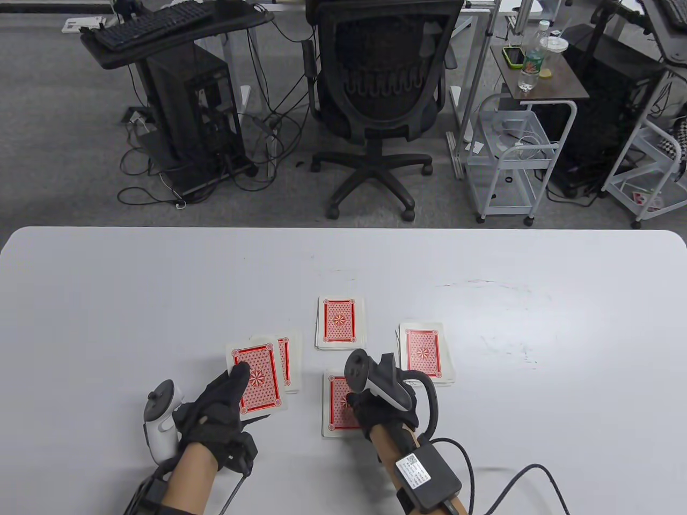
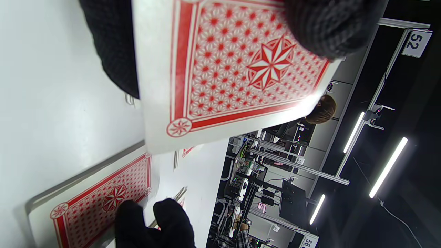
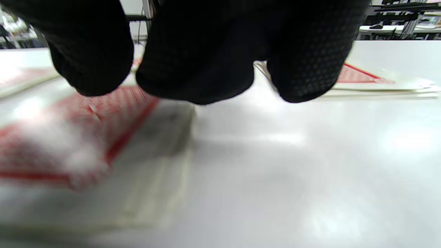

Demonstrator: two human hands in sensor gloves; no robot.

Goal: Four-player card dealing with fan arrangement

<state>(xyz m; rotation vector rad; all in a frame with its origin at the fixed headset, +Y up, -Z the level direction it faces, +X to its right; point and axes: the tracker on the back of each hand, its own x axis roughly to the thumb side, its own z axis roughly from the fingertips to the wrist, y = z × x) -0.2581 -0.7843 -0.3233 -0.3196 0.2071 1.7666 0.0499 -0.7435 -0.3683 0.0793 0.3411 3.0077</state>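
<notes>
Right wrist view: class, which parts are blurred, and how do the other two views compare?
Right wrist view: the near pile is smeared and the table carries soft glare. Left wrist view: the held card is crisp. Table view: sharp and evenly lit.

Grey carpet; black office chair; white wire cart; keyboard stand.
</notes>
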